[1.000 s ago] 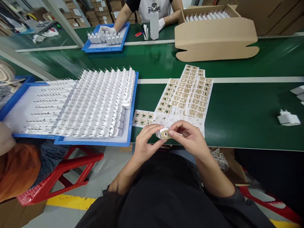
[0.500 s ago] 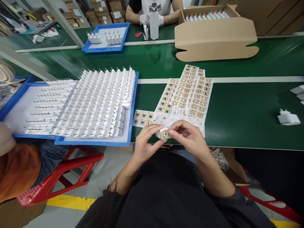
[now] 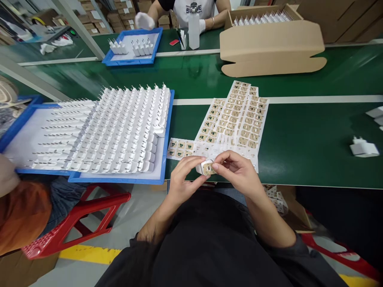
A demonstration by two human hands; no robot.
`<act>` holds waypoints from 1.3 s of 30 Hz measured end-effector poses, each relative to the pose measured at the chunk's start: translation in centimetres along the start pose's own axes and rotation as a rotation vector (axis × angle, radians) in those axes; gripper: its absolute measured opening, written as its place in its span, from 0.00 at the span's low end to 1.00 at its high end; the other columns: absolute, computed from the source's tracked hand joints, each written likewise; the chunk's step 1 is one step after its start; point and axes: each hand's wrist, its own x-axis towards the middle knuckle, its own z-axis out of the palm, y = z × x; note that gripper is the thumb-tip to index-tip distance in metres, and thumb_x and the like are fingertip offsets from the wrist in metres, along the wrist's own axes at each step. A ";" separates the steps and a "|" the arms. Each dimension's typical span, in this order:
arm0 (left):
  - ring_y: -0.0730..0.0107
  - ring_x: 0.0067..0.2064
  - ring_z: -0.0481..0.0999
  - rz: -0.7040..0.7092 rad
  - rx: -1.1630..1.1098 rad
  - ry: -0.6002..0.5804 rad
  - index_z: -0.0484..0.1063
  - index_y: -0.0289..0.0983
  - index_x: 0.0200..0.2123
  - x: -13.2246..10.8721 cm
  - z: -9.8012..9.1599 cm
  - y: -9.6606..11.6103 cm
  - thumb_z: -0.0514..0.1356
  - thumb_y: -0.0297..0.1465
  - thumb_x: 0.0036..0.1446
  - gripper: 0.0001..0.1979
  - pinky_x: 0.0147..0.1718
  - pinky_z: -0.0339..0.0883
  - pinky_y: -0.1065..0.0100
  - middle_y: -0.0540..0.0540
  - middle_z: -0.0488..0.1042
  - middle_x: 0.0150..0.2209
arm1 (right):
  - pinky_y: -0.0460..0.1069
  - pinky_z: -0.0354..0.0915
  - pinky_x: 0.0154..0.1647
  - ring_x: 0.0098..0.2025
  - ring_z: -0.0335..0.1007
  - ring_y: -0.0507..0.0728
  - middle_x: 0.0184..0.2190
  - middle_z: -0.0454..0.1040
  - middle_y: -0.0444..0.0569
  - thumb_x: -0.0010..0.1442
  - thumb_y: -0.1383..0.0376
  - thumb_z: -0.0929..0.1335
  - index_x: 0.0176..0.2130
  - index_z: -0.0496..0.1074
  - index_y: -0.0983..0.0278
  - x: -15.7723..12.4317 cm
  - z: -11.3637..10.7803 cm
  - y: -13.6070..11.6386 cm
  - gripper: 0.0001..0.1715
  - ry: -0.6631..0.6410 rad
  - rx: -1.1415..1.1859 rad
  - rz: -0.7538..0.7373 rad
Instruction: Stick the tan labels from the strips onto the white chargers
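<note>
Head view.

Risk, alignment: the tan label (image 3: pixel 207 169) lies across the end face of one white adapter (image 3: pixel 199 169). It could seat crooked or crease, in my judgement, if the adapter rolls in its light fingertip hold or the far fingers pull unevenly at the label's edge.

Risk, drop: a slip would likely send the piece toward the near edge of the tabletop (image 3: pixel 302 139), as it is held close to that edge.

Risk, disturbance: label sheets (image 3: pixel 230 115) overlap just beyond the hands; a brushing knuckle could drag or fold them.

Left hand (image 3: pixel 185 175): part-curled, fingers above and thumb below, clamped on the adapter's sides.

Right hand (image 3: pixel 237 171): thumb and forefinger drawn together on the label's right edge, other fingers curled in. Whether they also touch the adapter cannot be told.

Hands: near each other, joined only through the piece between them.

Adjacent, left: blue tray (image 3: pixel 168 151) of similar units in close rows, clear of both hands.

Adjacent, right: loose plug (image 3: pixel 364 148), well apart.
</note>
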 end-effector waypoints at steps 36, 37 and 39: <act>0.60 0.52 0.81 0.073 0.098 0.009 0.73 0.42 0.56 0.1 0.1 -0.3 0.70 0.27 0.59 0.22 0.54 0.75 0.56 0.43 0.82 0.49 | 0.46 0.70 0.29 0.31 0.71 0.53 0.30 0.74 0.44 0.62 0.58 0.74 0.35 0.75 0.61 0.2 0.9 0.4 0.10 0.075 -0.141 0.039; 0.60 0.52 0.81 0.077 0.100 0.009 0.73 0.42 0.56 0.1 0.1 -0.4 0.70 0.27 0.59 0.22 0.54 0.75 0.56 0.43 0.82 0.49 | 0.46 0.70 0.29 0.31 0.71 0.53 0.30 0.74 0.44 0.62 0.58 0.74 0.35 0.75 0.61 0.2 0.9 0.4 0.10 0.075 -0.146 0.038; 0.60 0.52 0.81 0.083 0.105 0.013 0.73 0.42 0.56 0.1 0.1 -0.4 0.69 0.26 0.59 0.22 0.54 0.75 0.56 0.43 0.82 0.49 | 0.46 0.70 0.29 0.31 0.71 0.52 0.30 0.74 0.44 0.63 0.58 0.74 0.35 0.75 0.61 0.3 1.0 0.4 0.10 0.076 -0.155 0.038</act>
